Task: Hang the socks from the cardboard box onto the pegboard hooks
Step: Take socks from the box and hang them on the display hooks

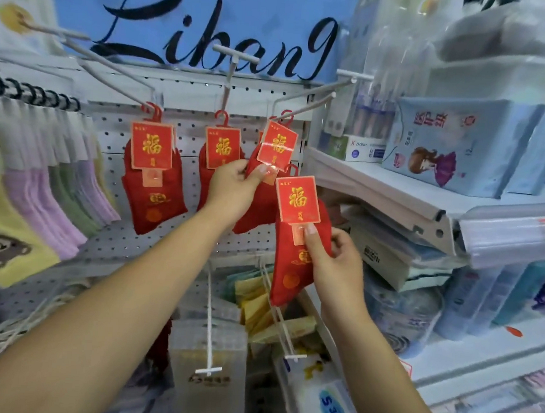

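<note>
I'm watching the left hand (234, 185) pinching the hung sock pack (277, 146) on its pegboard hook (309, 105) | right hand (335, 261) gripping the loose sock pack (298, 200) — just beside

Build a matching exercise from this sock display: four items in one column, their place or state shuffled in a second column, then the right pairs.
Items
1. Leftmost red sock pair with red-and-gold card
2. Red sock pair with tilted red-and-gold card
3. Red sock pair nearest the camera
4. Yellow sock with brown bear face

Places or states
A. In the grip of the right hand
B. At the far left edge of the view
C. Hangs free, touched by neither hand
D. On a white wire hook, pinched by the left hand

Pairs: 1-C, 2-D, 3-A, 4-B
</note>
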